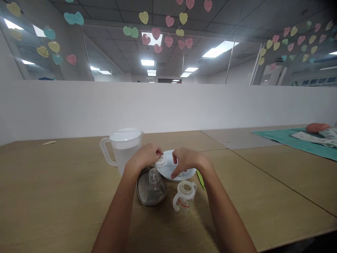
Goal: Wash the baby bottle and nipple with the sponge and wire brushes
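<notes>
My left hand [149, 154] is closed, its fingertips at the white bottle collar with teat [161, 161] over the left edge of a white plate [168, 175]. My right hand [186, 160] is above the plate's right side, thumb and forefinger spread apart with nothing visible between them. Just below it stands a clear baby bottle [185, 202] with white handles and red markings, its mouth uncovered. A thin pale piece, perhaps a straw, rises from that mouth; its top is partly hidden. Below my left hand, a clear cap [154, 175] stands in a metal kidney dish [150, 196].
A translucent white pitcher [123, 151] stands behind my left forearm. Beside the plate, partly behind my right forearm, lies a green utensil [200, 179]. A teal cloth [286, 138] with folded fabric is at far right, and a flat pale piece [49, 142] at far left.
</notes>
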Motion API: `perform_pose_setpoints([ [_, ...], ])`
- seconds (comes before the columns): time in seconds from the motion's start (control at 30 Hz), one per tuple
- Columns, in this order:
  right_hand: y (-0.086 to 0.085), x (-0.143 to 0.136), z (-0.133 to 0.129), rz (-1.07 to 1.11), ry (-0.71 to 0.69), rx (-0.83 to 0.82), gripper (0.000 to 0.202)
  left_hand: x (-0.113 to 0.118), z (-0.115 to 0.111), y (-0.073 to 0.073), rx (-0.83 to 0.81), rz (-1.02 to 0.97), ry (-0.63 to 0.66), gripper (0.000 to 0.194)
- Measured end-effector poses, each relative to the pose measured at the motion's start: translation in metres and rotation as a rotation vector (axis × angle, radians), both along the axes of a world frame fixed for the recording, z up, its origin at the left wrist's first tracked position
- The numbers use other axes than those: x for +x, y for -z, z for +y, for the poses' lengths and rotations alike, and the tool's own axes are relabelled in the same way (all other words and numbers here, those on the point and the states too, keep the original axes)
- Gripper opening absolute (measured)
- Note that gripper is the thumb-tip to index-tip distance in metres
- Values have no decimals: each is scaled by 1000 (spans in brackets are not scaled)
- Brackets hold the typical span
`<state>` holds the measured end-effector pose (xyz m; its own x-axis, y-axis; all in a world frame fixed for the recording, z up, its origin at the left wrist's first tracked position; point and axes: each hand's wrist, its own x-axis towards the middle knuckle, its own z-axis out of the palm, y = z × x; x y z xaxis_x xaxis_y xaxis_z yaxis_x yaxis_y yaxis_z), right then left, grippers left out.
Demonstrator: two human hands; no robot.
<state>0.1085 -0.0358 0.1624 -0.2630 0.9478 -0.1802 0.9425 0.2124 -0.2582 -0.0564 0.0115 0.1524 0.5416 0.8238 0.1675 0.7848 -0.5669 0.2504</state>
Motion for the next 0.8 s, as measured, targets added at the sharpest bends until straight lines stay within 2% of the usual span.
perform_pose_setpoints([
  [0.1,1,5,-2,32,-9,161,50,1,-7,-8,110,-82,1,25],
  [0.3,0,9,-5,313,-111,415,63,13,-26,-20,350,-243,31,28],
  [0.37,0,5,-3,402,-131,517,56,18,-32,-21,401,-266,22,26],
  [0.53,3,-4,10,538,-140,727,21,27,-40,-23,505,-279,57,21],
  [0.67,6,-8,16,657,-203,801,15,26,-43,-24,600,-329,65,21],
  [0.8,1,-14,8,779,-304,952,16,21,-49,-27,684,-537,83,22],
])
